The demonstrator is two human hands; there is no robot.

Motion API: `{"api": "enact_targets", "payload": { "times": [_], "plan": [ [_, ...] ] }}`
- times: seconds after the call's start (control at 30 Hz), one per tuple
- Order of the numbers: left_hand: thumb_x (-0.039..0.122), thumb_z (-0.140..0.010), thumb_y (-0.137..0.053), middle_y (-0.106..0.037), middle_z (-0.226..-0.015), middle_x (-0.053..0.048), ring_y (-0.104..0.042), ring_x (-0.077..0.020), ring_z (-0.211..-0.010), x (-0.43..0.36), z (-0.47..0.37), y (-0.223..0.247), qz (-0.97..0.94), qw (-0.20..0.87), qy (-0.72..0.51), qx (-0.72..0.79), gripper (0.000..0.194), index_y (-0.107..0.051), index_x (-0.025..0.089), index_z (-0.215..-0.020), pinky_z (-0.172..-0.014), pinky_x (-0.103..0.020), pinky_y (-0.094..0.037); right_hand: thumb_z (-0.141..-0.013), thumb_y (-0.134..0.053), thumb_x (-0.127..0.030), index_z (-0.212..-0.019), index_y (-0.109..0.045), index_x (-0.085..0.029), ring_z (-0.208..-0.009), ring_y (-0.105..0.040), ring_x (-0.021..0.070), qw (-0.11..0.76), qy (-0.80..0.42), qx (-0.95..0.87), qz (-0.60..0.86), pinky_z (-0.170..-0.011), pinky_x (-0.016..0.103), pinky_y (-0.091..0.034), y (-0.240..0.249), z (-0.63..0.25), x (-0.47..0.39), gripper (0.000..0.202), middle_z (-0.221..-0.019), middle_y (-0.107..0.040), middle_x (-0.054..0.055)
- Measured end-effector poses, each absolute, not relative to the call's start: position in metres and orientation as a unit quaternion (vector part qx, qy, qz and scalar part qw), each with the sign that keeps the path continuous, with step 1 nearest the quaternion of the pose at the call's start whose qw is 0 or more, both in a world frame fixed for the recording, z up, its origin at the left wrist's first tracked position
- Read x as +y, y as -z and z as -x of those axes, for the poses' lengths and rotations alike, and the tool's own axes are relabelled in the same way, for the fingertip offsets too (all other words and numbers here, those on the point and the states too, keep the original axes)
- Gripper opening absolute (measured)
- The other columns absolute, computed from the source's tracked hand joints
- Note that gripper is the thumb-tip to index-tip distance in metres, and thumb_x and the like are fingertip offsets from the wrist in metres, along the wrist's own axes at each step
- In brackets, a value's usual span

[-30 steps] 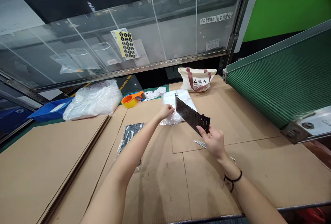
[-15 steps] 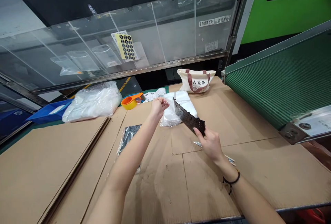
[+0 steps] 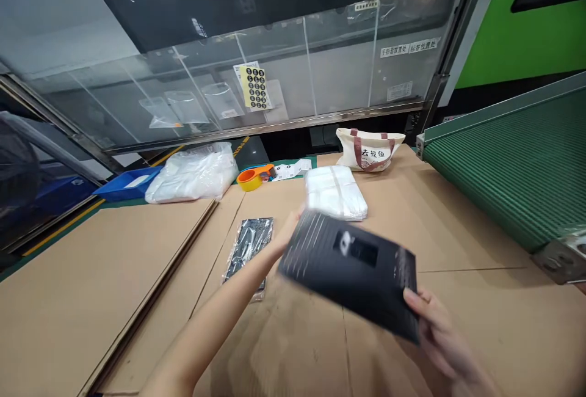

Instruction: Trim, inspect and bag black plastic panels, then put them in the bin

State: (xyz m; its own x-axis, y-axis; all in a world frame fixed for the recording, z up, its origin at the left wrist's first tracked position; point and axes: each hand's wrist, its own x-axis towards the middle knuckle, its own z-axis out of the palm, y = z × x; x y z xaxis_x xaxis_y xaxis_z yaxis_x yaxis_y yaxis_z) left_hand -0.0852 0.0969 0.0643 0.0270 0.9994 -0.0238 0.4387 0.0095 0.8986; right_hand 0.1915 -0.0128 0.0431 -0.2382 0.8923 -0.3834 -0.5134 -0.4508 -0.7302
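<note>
black slotted panel pinched at its right end

held in the air above the cardboard-covered counter, the panel is pinched by the right hand. the left hand is blurred and partly hidden at the opposite end; whether it is closed on anything cannot be told. a light, fairly stiff, slightly slippery sheet is suggested by its thinness and smooth face. the slotted ends might be bent, so the solid long edges are better gripped.

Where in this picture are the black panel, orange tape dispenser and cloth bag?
Black panel [image 3: 345, 281]: head view, middle of its broad face.
Orange tape dispenser [image 3: 264, 170]: head view, its orange body.
Cloth bag [image 3: 372, 152]: head view, its printed front.
</note>
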Motion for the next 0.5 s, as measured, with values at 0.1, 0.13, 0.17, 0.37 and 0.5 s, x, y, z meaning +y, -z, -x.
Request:
{"api": "enact_targets", "payload": {
  "times": [0.1,0.13,0.17,0.37,0.5],
  "plan": [
    [0.073,-0.083,-0.032,-0.030,-0.041,0.005,-0.033,-0.0090,-0.038,0.094,0.082,-0.059,-0.620,0.412,-0.327,0.583,0.060,-0.029,0.023,-0.050,-0.041,-0.026,-0.029,-0.053,-0.089,-0.038,-0.073,-0.075,-0.016,-0.067,-0.070,0.0194,0.394,-0.791,-0.185,0.430,-0.061,0.026,-0.056,-0.024,-0.200,-0.036,0.033,-0.078,-0.075,0.009],
    [0.076,-0.082,-0.029,-0.029,-0.041,0.005,-0.033,-0.0094,-0.036,0.093,0.079,-0.057,-0.628,0.418,-0.315,0.576,0.061,-0.028,0.024,-0.049,-0.040,-0.026,-0.030,-0.053,-0.090,-0.038,-0.073,-0.075,-0.017,-0.067,-0.070,0.0180,0.402,-0.786,-0.160,0.442,-0.060,0.024,-0.056,-0.018,-0.201,-0.040,0.033,-0.079,-0.076,0.008],
    [0.077,-0.081,-0.027,-0.028,-0.041,0.005,-0.034,-0.0098,-0.036,0.092,0.076,-0.056,-0.636,0.423,-0.303,0.570,0.062,-0.028,0.024,-0.049,-0.039,-0.026,-0.031,-0.051,-0.091,-0.037,-0.074,-0.075,-0.018,-0.068,-0.070,0.0172,0.423,-0.774,-0.132,0.452,-0.060,0.022,-0.055,-0.014,-0.200,-0.043,0.034,-0.081,-0.076,0.007],
    [0.058,-0.088,-0.033,-0.032,-0.049,0.004,-0.041,-0.0122,-0.046,0.084,0.059,-0.060,-0.702,0.347,-0.279,0.557,0.050,-0.028,0.023,-0.053,-0.047,-0.026,-0.036,-0.048,-0.091,-0.042,-0.082,-0.073,-0.023,-0.078,-0.070,0.0166,0.543,-0.690,-0.084,0.470,-0.064,0.023,-0.056,-0.002,-0.180,-0.048,0.043,-0.092,-0.076,0.002],
    [0.030,-0.083,-0.046,-0.042,-0.058,0.003,-0.042,-0.0130,-0.056,0.072,0.048,-0.064,-0.727,0.211,-0.308,0.576,0.026,-0.032,0.022,-0.062,-0.053,-0.026,-0.031,-0.057,-0.088,-0.042,-0.079,-0.070,-0.023,-0.069,-0.067,0.0154,0.557,-0.674,-0.133,0.466,-0.059,0.024,-0.054,0.023,-0.166,-0.057,0.034,-0.083,-0.075,0.001]
  ]
}}
